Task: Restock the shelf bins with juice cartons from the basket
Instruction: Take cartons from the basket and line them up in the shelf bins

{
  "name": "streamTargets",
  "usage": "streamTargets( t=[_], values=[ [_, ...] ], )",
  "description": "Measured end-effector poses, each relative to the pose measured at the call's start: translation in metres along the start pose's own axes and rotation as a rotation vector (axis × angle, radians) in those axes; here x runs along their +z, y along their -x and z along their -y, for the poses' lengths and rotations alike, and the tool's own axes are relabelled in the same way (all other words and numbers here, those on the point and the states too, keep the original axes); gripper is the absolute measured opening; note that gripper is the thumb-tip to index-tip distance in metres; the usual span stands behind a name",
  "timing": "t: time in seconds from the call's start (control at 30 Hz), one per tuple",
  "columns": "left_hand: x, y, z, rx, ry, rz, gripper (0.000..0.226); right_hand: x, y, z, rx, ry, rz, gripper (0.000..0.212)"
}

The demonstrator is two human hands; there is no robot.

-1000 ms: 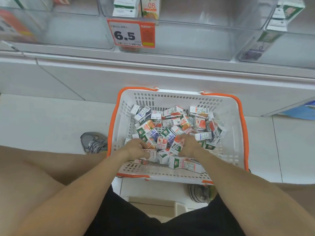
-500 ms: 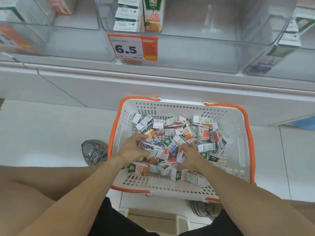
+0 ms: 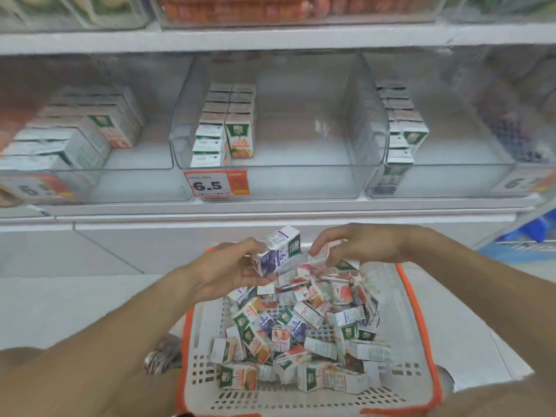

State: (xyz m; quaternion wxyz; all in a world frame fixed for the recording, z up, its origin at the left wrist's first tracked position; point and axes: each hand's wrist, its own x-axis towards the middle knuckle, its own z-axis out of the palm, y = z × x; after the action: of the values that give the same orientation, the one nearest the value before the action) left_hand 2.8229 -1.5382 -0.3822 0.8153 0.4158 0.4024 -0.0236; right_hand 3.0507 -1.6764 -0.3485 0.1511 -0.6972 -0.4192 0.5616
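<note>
— White plastic with an orange rim, that was the basket [image 3: 412, 332] on the floor in front of the shelf [image 3: 270, 206]. What lay in it?

— A loose heap of small juice cartons [image 3: 301, 332], tipped every way, orange, red and purple prints mixed together.

— And the hands?

— Both were raised above the far edge of the basket. The left hand [image 3: 222, 272] had its grip curled round a purple carton [image 3: 278, 251], thumb on top and fingers beneath, the carton tilted. The right hand [image 3: 361, 243] was just beside that carton, fingers bent downward. It seemed to pinch a pale carton with red print [image 3: 320, 256], though blur left that grip hard to read.

— Where did the bins stand from the basket?

— Above and behind it, on the shelf. The middle clear bin [image 3: 301, 182] held two rows of orange juice cartons [image 3: 239, 136] along its left wall, and an orange price tag [image 3: 216, 183] reading 6.5 was fixed to its front. The left bin [image 3: 135, 185] held larger white cartons. The right bin [image 3: 451, 179] held a row of cartons with purple print [image 3: 400, 130] along its left wall.

— Anything beside the basket?

— A grey shoe [image 3: 162, 356], just left of it.
</note>
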Motion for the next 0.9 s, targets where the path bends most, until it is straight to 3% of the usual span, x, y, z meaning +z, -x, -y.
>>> streamTargets(
  t=[0.07, 0.13, 0.23, 0.37, 0.47, 0.53, 0.77, 0.9],
  values=[
    [0.013, 0.019, -0.027, 0.045, 0.082, 0.166, 0.026, -0.009, 0.02, 0.007, -0.115, -0.262, -0.047, 0.024],
    [0.024, 0.037, -0.045, 0.081, 0.137, 0.297, 0.026, -0.016, 0.033, 0.009, -0.24, -0.644, 0.069, 0.031],
    [0.034, 0.051, -0.055, 0.138, 0.192, 0.334, 0.055, -0.024, 0.042, 0.008, -0.372, -0.858, 0.243, 0.056],
    [0.044, 0.052, -0.058, 0.237, 0.1, 0.174, 0.063, -0.024, 0.041, 0.015, -0.477, -0.895, 0.212, 0.056],
    [0.048, 0.049, -0.059, 0.314, 0.012, 0.073, 0.034, -0.01, 0.034, 0.026, -0.487, -0.946, 0.057, 0.051],
    [0.047, 0.05, -0.061, 0.348, 0.035, 0.011, 0.026, 0.002, 0.027, 0.036, -0.507, -0.961, -0.076, 0.041],
    [0.024, 0.071, -0.078, 0.575, 0.01, -0.195, 0.041, 0.029, 0.012, 0.09, -0.591, -0.995, -0.239, 0.039],
    [-0.015, 0.094, -0.095, 0.741, 0.165, -0.267, 0.041, 0.044, -0.003, 0.14, -0.655, -0.744, -0.426, 0.036]
  ],
)
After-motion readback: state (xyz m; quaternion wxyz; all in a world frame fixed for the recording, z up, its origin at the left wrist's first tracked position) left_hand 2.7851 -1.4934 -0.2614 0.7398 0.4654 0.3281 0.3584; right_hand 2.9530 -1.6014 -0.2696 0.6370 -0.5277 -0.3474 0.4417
